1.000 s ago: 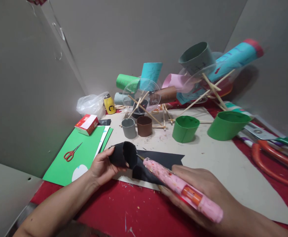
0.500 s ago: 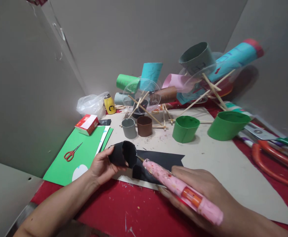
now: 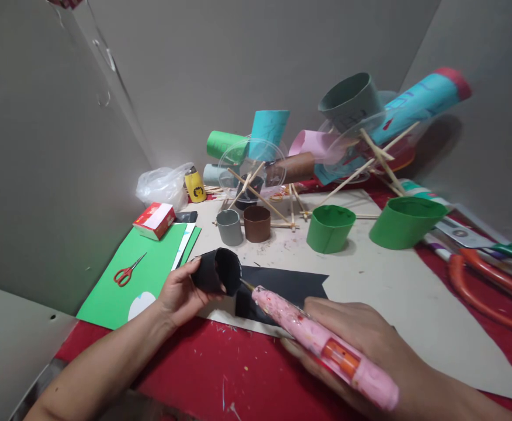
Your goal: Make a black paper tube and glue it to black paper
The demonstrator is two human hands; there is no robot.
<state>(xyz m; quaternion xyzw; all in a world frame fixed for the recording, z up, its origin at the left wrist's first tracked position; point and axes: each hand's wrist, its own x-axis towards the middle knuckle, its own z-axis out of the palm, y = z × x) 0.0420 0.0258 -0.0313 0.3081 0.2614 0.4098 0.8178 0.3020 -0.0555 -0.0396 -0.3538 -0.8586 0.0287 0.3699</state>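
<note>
My left hand [image 3: 183, 292] is closed around a black paper cylinder [image 3: 210, 272], tilted so its open end faces right. In my right hand [image 3: 361, 339] is a pink hot glue gun [image 3: 300, 327] with an orange part in its side. Its metal nozzle touches or nearly touches the lower right rim of the cylinder; I cannot tell which. Beneath them lies a piece of black paper [image 3: 291, 286] with a notched right end. Just behind stand a small grey paper cup [image 3: 229, 228] and a small brown one [image 3: 257, 225].
Two green paper cylinders [image 3: 330, 228] stand at right. Behind are stick-and-plastic-disc wheels [image 3: 253, 181] bearing coloured paper cups. Small red scissors [image 3: 127, 272] lie on green sheets [image 3: 107, 304] at left, near a red and white box [image 3: 154, 221]. Large orange-handled scissors [image 3: 479, 286] lie far right.
The black cylinder and the glue gun's tip have shifted very slightly left and up. The grip of both hands is the same.
</note>
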